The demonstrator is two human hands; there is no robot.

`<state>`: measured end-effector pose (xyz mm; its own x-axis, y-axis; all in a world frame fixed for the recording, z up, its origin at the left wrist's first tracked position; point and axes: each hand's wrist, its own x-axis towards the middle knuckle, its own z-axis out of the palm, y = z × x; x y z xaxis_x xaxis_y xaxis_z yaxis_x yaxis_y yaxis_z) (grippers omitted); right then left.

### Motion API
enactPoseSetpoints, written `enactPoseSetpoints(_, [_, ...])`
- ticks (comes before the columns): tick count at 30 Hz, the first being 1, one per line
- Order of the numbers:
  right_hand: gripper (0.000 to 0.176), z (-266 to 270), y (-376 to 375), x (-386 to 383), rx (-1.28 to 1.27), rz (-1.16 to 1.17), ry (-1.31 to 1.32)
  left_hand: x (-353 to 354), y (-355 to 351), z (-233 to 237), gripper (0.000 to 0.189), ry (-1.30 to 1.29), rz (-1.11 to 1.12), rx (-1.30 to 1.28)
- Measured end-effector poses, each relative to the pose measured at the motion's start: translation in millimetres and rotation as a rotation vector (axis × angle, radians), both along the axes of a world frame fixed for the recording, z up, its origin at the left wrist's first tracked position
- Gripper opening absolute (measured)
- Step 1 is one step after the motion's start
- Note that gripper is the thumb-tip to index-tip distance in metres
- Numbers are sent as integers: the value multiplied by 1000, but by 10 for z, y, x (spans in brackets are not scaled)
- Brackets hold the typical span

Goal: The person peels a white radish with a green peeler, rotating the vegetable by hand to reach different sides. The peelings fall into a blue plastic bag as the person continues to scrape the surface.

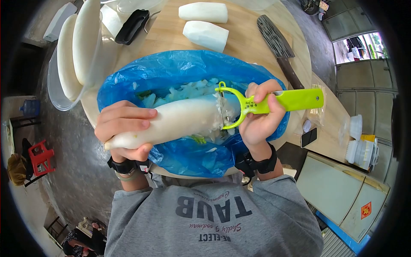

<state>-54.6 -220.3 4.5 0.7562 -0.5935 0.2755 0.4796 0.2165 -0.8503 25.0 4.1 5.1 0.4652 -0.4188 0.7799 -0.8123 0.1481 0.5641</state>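
My left hand is wrapped round the tapered end of a long white daikon radish, held tilted over a blue plastic bag. In my right hand is a lime-green Y-shaped peeler, its blade lying across the radish's far end. Wet shreds cling about the blade. Inside the open bag lie pale peelings with a few green bits.
Two peeled radish pieces lie on a wooden board at the back, with a dark-patterned cleaver right of them. Whole radishes stand in a clear tub at left. A phone rests at right.
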Motion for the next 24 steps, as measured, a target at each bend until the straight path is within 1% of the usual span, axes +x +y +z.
enactPoseSetpoints(2, [18, 19, -2, -7, 37, 0, 12, 3, 10, 2, 32, 21, -36, -3])
enactPoseSetpoints(8, [20, 73, -10, -26, -10, 7, 110, 30, 12, -3, 31, 47, -158, -25])
enactPoseSetpoints(10, [21, 54, -36, -25, 48, 14, 104, 26, 19, -9, 30, 53, -163, -19])
enactPoseSetpoints(14, [22, 12, -72, -15, 91, 2, 62, 16, 17, -16, 29, 75, -154, -16])
enactPoseSetpoints(17, [19, -4, -72, 14, 142, -45, -60, 15, 18, -12, 29, 91, -143, -6])
enactPoseSetpoints(20, [19, 9, -102, 5, 151, -27, -33, -3, 16, -12, 31, 119, -92, 8])
enactPoseSetpoints(24, [19, 75, -82, 21, 134, -66, -7, -11, 46, 11, 35, 169, -32, 63])
